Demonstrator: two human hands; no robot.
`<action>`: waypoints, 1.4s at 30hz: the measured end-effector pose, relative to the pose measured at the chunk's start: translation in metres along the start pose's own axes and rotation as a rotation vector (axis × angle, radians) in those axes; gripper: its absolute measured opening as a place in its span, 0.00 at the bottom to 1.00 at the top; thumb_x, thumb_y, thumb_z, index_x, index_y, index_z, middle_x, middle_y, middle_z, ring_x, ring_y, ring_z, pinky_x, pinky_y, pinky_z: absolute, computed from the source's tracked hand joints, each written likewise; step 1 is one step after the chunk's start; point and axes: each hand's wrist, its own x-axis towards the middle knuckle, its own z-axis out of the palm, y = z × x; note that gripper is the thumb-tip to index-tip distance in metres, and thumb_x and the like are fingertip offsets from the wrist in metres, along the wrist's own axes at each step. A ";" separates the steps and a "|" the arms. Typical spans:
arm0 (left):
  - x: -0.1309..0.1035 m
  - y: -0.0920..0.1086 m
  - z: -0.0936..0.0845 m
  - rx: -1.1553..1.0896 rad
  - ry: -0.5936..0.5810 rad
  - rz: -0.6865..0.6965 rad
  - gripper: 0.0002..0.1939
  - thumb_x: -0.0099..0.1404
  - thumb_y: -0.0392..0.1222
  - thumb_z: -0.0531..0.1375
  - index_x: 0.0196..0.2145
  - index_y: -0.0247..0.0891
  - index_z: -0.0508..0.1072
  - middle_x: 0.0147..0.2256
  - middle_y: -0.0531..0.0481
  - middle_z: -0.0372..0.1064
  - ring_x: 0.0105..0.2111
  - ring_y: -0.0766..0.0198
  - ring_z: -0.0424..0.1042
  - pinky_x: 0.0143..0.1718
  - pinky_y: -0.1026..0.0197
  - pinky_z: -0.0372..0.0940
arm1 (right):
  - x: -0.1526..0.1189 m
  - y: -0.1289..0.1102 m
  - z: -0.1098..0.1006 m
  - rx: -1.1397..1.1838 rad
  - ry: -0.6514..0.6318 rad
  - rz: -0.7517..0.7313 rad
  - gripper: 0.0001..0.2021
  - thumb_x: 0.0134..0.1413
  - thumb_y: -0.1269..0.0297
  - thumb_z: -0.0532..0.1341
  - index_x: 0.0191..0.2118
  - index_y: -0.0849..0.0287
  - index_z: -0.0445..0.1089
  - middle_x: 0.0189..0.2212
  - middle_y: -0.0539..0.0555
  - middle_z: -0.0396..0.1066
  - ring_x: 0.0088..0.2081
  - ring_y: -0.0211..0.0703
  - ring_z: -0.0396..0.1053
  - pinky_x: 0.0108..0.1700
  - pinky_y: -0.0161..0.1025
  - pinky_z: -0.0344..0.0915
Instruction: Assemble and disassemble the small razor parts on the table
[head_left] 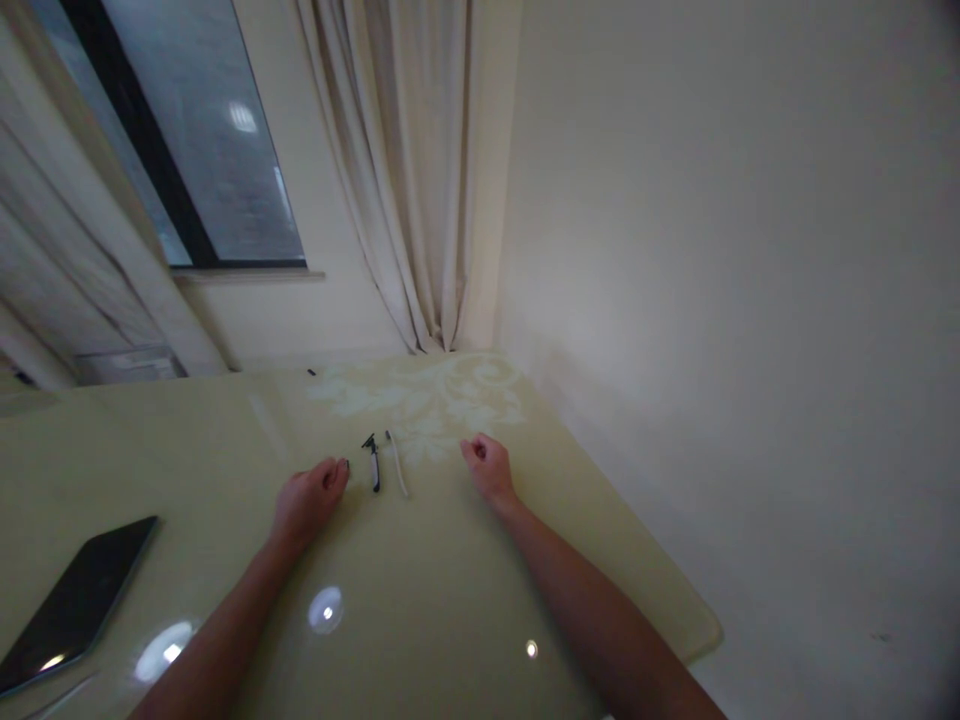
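Observation:
My left hand (309,500) rests on the table, closed, just left of a razor (375,467). A tiny dark bit shows at its fingertips; I cannot make out what it is. The razor has a dark head at the far end and a grey and black handle. Beside it, to the right, lies a white toothbrush (398,466) with a dark head pointing away from me. My right hand (489,468) is a loose fist on the table, right of the toothbrush and apart from it. Neither hand touches the razor or toothbrush.
The pale green glossy table (420,600) meets a wall (712,300) on the right. A dark tablet (82,600) lies at the left. Near the far edge is a small black piece (311,372). Curtains (420,180) and a window (202,130) stand behind.

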 end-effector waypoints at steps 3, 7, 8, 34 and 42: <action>-0.001 0.004 -0.004 -0.013 0.055 -0.049 0.19 0.71 0.52 0.48 0.25 0.42 0.58 0.20 0.54 0.59 0.21 0.65 0.59 0.29 0.63 0.50 | -0.001 0.000 -0.001 0.003 -0.007 0.000 0.17 0.56 0.52 0.58 0.22 0.55 0.59 0.19 0.46 0.58 0.23 0.38 0.56 0.28 0.36 0.51; -0.003 0.010 -0.009 -0.070 0.010 -0.114 0.14 0.72 0.52 0.49 0.32 0.43 0.63 0.21 0.54 0.64 0.23 0.63 0.64 0.29 0.64 0.52 | -0.001 0.001 -0.003 0.002 -0.002 0.000 0.18 0.57 0.51 0.58 0.22 0.55 0.59 0.19 0.46 0.59 0.23 0.38 0.56 0.28 0.36 0.51; -0.005 0.011 -0.011 -0.104 -0.017 -0.107 0.13 0.71 0.53 0.50 0.35 0.43 0.64 0.21 0.54 0.65 0.23 0.62 0.65 0.29 0.64 0.53 | -0.001 0.001 -0.004 -0.001 -0.001 -0.002 0.18 0.57 0.51 0.58 0.22 0.55 0.59 0.18 0.46 0.59 0.23 0.38 0.56 0.28 0.36 0.51; -0.006 0.154 -0.002 0.192 -0.369 0.263 0.23 0.75 0.45 0.47 0.39 0.34 0.79 0.40 0.33 0.80 0.41 0.47 0.79 0.42 0.51 0.65 | -0.018 -0.018 -0.013 -0.032 -0.167 -0.076 0.22 0.68 0.48 0.54 0.28 0.58 0.70 0.21 0.48 0.64 0.25 0.39 0.62 0.31 0.35 0.55; -0.009 0.172 -0.013 -0.067 -0.383 0.411 0.22 0.77 0.50 0.47 0.37 0.39 0.76 0.38 0.39 0.80 0.39 0.52 0.78 0.40 0.55 0.61 | -0.015 -0.016 -0.012 0.306 -0.252 0.077 0.17 0.66 0.50 0.54 0.32 0.57 0.66 0.21 0.47 0.66 0.22 0.38 0.63 0.27 0.34 0.59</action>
